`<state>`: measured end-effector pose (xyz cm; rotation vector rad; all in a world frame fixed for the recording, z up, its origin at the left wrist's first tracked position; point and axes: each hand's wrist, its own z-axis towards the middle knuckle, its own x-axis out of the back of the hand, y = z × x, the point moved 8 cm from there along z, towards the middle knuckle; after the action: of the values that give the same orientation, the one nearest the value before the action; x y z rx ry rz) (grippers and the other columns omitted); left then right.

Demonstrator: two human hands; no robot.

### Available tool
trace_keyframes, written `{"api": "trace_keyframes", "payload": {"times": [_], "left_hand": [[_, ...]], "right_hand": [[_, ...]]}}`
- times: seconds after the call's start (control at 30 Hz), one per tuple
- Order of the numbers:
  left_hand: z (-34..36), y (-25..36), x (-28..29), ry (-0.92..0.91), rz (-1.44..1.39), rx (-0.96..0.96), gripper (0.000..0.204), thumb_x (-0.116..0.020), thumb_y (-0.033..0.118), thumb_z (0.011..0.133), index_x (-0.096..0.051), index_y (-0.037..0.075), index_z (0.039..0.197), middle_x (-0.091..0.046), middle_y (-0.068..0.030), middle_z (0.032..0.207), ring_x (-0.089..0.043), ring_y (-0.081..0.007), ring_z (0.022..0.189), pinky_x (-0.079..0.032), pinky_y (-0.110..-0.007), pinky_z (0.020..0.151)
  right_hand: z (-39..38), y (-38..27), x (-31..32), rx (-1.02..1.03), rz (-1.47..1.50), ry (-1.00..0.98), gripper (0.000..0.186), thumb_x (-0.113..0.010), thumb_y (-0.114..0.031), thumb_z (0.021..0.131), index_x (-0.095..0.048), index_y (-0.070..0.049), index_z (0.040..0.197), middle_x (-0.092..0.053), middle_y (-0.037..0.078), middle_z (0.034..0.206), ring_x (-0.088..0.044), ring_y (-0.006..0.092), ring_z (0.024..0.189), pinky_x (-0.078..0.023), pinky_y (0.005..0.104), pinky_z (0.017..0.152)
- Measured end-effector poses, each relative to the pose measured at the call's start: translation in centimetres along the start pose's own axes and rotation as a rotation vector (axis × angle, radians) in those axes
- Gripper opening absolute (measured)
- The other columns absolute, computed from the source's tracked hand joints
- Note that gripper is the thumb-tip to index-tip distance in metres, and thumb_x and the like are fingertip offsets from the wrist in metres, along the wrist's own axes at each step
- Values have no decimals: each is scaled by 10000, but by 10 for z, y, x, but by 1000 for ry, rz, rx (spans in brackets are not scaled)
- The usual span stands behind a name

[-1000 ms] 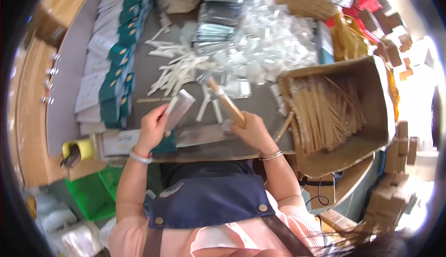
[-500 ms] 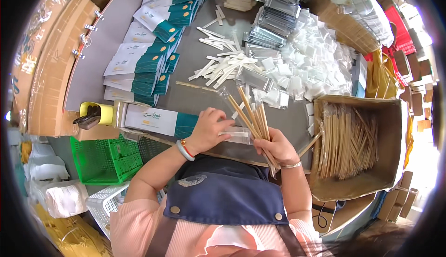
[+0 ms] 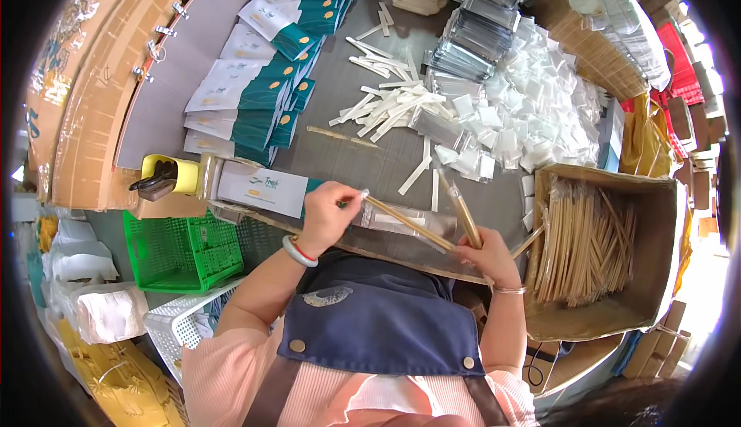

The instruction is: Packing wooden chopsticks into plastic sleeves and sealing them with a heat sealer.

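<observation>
My left hand is closed in a pinch on the far end of one clear-wrapped pair of chopsticks. That pair slants down to my right hand, which is closed round its lower end and round several more chopsticks pointing away from me. Beneath the slanting pair, a clear plastic sleeve with a white strip in it lies flat on the grey table. Left of it is a white and teal printed pouch, partly behind my left hand.
A cardboard box of wrapped chopsticks stands at my right. Farther back lie white paper strips, small white packets and stacked clear sleeves. Printed pouches are piled at the left, near a yellow holder and a green basket.
My left hand has taken the end of one chopstick pair and angled it leftward, apart from the others in my right hand. The whole scene has shifted slightly rightward in view.
</observation>
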<state>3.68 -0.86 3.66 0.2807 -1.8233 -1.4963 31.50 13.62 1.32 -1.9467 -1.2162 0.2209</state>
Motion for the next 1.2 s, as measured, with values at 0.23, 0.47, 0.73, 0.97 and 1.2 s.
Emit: {"api": "trace_keyframes", "payload": {"times": [0.23,0.47,0.73,0.97,1.2], "left_hand": [[-22,36,-15,-317,578,-606,405,-791,235,612,-685,127,987,-517,-98,1184,-453,-312,1076,-357,-451,926],[-20,27,-27,-415,509,-629,614,-815,247,558,-617,119,1125,-517,-101,1183,-448,-317,1077,-366,-433,948],[-18,31,-43,-414,568,-615,671,-815,230,550,-571,50,1149,-523,-77,1157,-458,-305,1057,-372,-420,932],[-14,42,-51,-455,576,-659,553,-782,151,571,-600,140,1094,-532,-96,1113,-471,-316,1041,-379,-442,884],[-2,73,-38,-682,780,-819,273,-709,144,540,-644,163,805,-535,-94,982,-509,-293,928,-403,-438,757]], "right_hand": [[2,-12,15,178,-306,342,256,-757,-199,682,-618,10,729,-603,160,634,-591,280,572,-459,354,566],[21,-46,-30,362,-337,293,208,-743,-170,694,-657,-5,788,-613,153,647,-595,246,574,-465,335,569],[34,-42,-52,245,-68,261,163,-681,-93,753,-574,7,826,-625,95,675,-619,176,587,-497,311,556],[29,-68,-64,455,-229,116,461,-744,-187,717,-523,-26,1088,-659,152,838,-670,274,740,-526,374,649],[-8,-80,-35,417,-534,261,599,-837,-227,583,-568,-32,1082,-655,171,839,-652,324,798,-510,376,714]]}}
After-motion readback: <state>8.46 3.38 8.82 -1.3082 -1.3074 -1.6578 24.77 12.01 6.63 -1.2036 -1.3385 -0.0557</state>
